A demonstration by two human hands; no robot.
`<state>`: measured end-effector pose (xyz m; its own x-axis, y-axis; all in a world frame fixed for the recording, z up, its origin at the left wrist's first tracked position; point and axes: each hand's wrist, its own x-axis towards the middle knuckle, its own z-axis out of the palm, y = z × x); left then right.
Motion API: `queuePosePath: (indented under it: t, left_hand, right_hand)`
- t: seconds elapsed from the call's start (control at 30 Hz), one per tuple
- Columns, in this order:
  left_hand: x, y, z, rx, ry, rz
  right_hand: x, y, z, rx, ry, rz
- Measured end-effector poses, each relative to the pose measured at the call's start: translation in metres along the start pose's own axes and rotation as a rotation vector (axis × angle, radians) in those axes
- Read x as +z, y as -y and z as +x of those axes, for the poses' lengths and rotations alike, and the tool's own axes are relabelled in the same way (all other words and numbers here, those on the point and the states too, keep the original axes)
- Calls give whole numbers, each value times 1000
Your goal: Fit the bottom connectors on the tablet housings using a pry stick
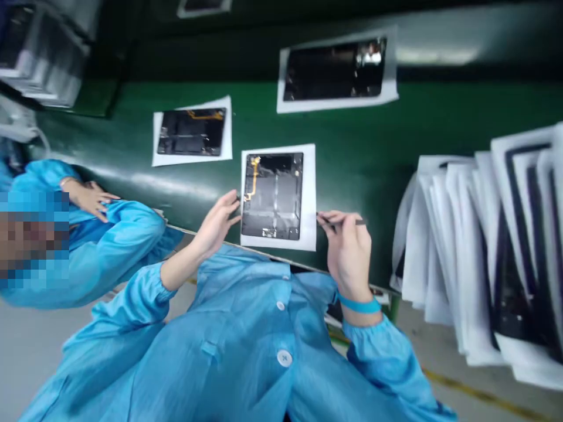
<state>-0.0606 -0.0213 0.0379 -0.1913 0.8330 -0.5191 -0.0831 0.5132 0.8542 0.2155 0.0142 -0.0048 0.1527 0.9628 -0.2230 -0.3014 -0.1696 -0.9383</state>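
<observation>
**Q:** What did the fingers hold?
**A:** The right hand point(347, 252) pinched slender black tweezers point(341, 221), fingers and thumb together on the shank, the tips just at the right edge of a white sheet point(309, 199). The left hand point(215, 225) had its fingers point(229, 202) spread apart at the sheet's opposite edge; contact there could not be told.

**Q:** What lay between the fingers?
**A:** A black tablet panel point(272, 196) with an orange flex cable point(252, 181) lay flat on the sheet, directly between both hands.

**Q:** What stood beyond the fingers?
**A:** Right of the right fingers, white sleeves point(444, 246) leaned in a row, dark panels point(510, 293) inside them. Ahead of the fingers, a second panel point(191, 132) and a third panel point(335, 69) lay on white sheets on a green bench point(360, 152).

**Q:** And the edges?
**A:** The bench's front edge point(264, 253) ran just below the sheet, beneath the wrists. Green bench surface separated the right fingers from the sleeves. Left of the left fingers, a co-worker's hand point(90, 198) rested against a blue sleeve, near that edge.
</observation>
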Motion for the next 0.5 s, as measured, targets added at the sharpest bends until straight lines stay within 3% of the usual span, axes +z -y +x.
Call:
queuePosePath:
  t: [0.1,0.3,0.5]
  left_hand:
    - [9,-12,8,-96,-60,-29]
    - [4,-31,45,-293,5,-35]
    - [3,-26,51,-242,47,65]
  right_hand:
    - [5,10,-4,189,36,100]
    - [8,19,-4,297,120,17]
    - [10,28,-10,383,84,-4]
